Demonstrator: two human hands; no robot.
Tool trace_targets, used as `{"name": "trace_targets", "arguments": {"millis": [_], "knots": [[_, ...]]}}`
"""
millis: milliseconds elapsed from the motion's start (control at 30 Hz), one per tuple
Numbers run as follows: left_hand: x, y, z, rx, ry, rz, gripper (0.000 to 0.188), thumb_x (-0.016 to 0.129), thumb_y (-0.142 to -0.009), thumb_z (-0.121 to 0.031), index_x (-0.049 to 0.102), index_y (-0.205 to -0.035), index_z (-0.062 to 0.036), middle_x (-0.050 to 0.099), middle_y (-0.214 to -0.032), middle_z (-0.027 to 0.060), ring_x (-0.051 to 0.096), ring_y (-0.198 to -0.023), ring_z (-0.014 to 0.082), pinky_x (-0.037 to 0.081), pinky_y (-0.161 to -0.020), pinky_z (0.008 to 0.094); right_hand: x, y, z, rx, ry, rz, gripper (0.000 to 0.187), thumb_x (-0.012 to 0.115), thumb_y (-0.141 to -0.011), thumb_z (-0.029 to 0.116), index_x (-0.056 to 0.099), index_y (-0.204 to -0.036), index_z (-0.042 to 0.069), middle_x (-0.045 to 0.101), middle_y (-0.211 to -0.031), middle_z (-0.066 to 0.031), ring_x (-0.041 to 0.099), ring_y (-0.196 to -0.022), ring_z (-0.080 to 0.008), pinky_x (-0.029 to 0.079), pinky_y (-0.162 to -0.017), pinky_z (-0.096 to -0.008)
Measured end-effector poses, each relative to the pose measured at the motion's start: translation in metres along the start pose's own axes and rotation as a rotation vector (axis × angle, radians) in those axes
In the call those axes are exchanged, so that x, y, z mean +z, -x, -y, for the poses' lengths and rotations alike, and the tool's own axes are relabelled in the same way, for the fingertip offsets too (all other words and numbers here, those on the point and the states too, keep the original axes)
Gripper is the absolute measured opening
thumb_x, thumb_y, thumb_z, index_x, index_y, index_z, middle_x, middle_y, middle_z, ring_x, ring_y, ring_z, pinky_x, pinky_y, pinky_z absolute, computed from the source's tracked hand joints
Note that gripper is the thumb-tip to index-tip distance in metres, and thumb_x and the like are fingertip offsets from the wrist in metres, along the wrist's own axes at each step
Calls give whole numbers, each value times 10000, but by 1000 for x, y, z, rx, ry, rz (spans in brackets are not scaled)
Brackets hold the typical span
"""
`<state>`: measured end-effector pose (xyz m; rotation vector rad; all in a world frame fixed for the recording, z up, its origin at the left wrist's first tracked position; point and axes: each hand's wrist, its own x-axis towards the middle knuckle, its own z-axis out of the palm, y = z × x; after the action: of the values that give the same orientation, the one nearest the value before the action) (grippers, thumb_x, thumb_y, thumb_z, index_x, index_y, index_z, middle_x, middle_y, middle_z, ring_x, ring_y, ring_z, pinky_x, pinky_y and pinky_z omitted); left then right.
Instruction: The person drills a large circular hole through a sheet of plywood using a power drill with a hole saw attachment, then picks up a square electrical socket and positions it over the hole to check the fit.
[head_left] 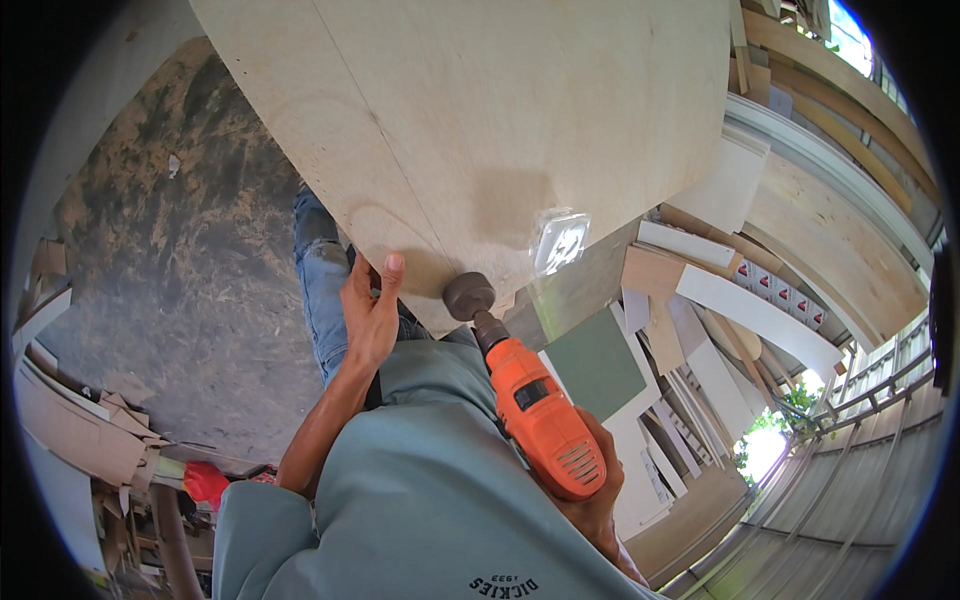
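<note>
A large pale plywood board with a pencil line along it spreads before me. My left hand grips its near edge, thumb against the top face and the other fingers mostly hidden below. My right hand is wrapped round the handle of an orange power drill. A dark round hole saw sits in the drill's chuck, at the board's near edge close to the pencil line. Whether its teeth touch the wood, I cannot tell. A shiny clear rectangular piece lies on the board, right of the hole saw.
On the right, many wood offcuts and white boards are stacked, with a green panel nearer me. Stained concrete floor stretches to the left. Scrap pieces and a red bag-like thing lie at the lower left.
</note>
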<state>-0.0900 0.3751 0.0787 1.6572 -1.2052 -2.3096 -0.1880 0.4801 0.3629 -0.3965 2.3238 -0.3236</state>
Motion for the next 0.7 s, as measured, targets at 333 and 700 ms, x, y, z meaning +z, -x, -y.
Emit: {"name": "trace_targets", "arguments": {"millis": [333, 700], "knots": [[3, -1, 5, 36, -3, -37, 557, 564, -1007, -531, 598, -1137, 10, 582, -851, 34, 467, -774, 120, 419, -713, 294, 0, -2, 0, -3, -2, 1, 782, 862, -750, 45, 428, -1395, -41, 687, -1136, -182, 709, -998, -263, 559, -859, -373], [4, 0, 2, 21, 14, -28, 527, 527, -1033, -512, 598, -1138, -1, 481, -858, -23, 369, -800, 82, 339, -705, 256, 0, 1, -8, -10, -19, 4, 793, 869, -731, 38, 433, -1390, -29, 670, -1162, -179, 696, -1012, -258, 552, -867, -369]]}}
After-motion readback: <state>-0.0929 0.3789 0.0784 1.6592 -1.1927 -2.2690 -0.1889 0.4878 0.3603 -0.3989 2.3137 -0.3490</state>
